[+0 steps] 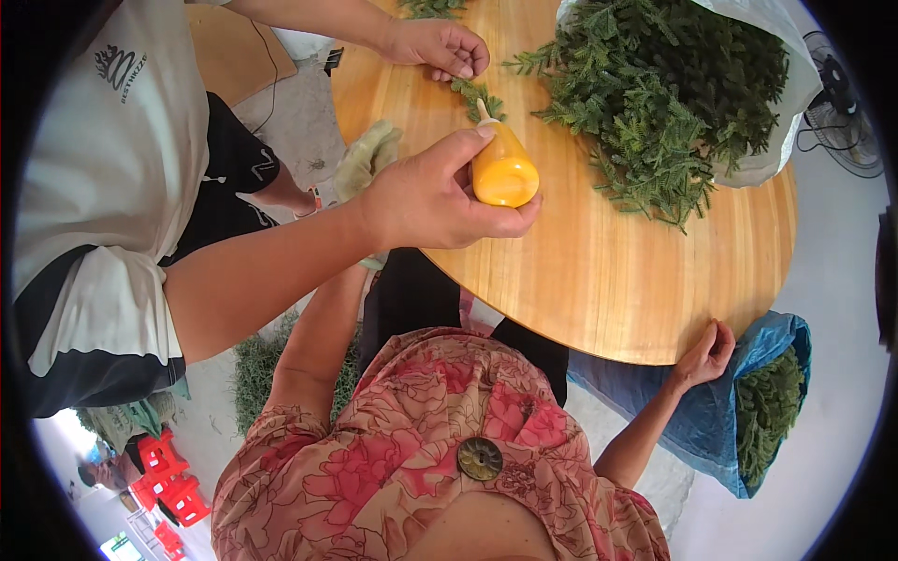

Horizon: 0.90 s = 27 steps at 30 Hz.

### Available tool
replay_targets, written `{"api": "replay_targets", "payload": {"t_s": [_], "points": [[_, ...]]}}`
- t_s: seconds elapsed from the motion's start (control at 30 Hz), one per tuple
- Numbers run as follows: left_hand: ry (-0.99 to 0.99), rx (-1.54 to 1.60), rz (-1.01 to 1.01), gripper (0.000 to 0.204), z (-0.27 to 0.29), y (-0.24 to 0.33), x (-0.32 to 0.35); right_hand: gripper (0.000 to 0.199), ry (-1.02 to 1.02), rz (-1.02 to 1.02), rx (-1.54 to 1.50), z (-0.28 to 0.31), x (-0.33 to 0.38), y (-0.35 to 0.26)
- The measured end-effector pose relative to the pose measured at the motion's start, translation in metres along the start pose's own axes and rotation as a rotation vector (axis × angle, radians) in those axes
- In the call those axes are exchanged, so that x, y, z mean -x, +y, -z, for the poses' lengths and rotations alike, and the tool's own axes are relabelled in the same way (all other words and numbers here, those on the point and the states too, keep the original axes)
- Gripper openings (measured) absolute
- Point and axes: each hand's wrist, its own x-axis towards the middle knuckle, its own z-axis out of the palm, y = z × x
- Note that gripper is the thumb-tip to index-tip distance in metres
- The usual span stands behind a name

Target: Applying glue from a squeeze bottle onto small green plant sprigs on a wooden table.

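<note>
My right hand (706, 356) rests against the near right edge of the round wooden table (599, 280), fingers loosely curled and nothing seen in them. My left hand wears a pale green glove (368, 159) near the table's left edge. A co-worker's forearm crosses in front of it, so its fingers are mostly hidden. That co-worker's hand (440, 201) holds up a yellow squeeze bottle (506, 166) with a pale nozzle, over the table in front of me. The co-worker's other hand (438, 49) is half curled beside a small green sprig (482, 101).
A big heap of green conifer sprigs (655, 103) spills from a white sack (790, 112) at the back right. A blue bag (697, 439) of greenery stands below the table on my right. More greenery (248, 374) lies on the floor at left, near red stools (168, 481).
</note>
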Motion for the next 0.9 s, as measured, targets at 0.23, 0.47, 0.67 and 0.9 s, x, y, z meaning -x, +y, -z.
{"api": "replay_targets", "payload": {"t_s": [0.23,0.47,0.67,0.9], "points": [[-0.049,0.21,0.156,0.047,0.008,0.016,-0.005,0.011,0.0,-0.01,0.006,-0.001,0.0,0.0],[-0.008,-0.559,-0.409,0.038,0.012,0.01,-0.001,0.011,-0.005,-0.005,-0.023,-0.001,0.0,-0.002],[-0.123,-0.524,-0.291,0.027,0.015,0.015,0.003,0.01,0.005,-0.016,-0.022,-0.002,0.001,-0.003],[-0.183,-0.785,-0.433,0.032,0.015,0.029,0.002,0.01,0.008,-0.02,-0.002,-0.002,0.002,-0.006]]}}
